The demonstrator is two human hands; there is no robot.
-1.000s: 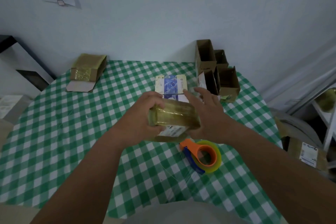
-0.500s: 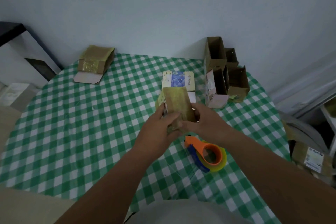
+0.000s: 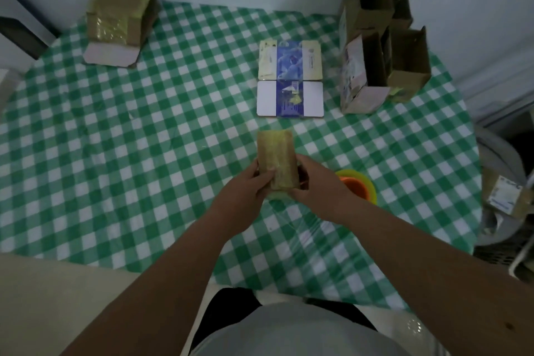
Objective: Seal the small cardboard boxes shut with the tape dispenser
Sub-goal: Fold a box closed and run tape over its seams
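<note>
A small cardboard box [image 3: 276, 153], wrapped in shiny tape, is held lengthwise over the middle of the checked table [image 3: 144, 153]. My left hand [image 3: 245, 191] grips its near left side, thumb on top. My right hand [image 3: 315, 185] grips its near right side. Just right of my right hand lies the tape dispenser [image 3: 358, 185], orange with a yellow-green roll, partly hidden by my wrist.
A flattened blue and white carton [image 3: 290, 79] lies beyond the box. Several open cardboard boxes [image 3: 381, 37] stand at the back right. Another taped box [image 3: 121, 20] with an open flap lies at the back left. Clutter and a labelled box [image 3: 505, 196] sit off the table's right edge.
The box was turned from crosswise to lengthwise between my hands and lowered toward the table. The camera tilted down, and the dispenser stayed in place.
</note>
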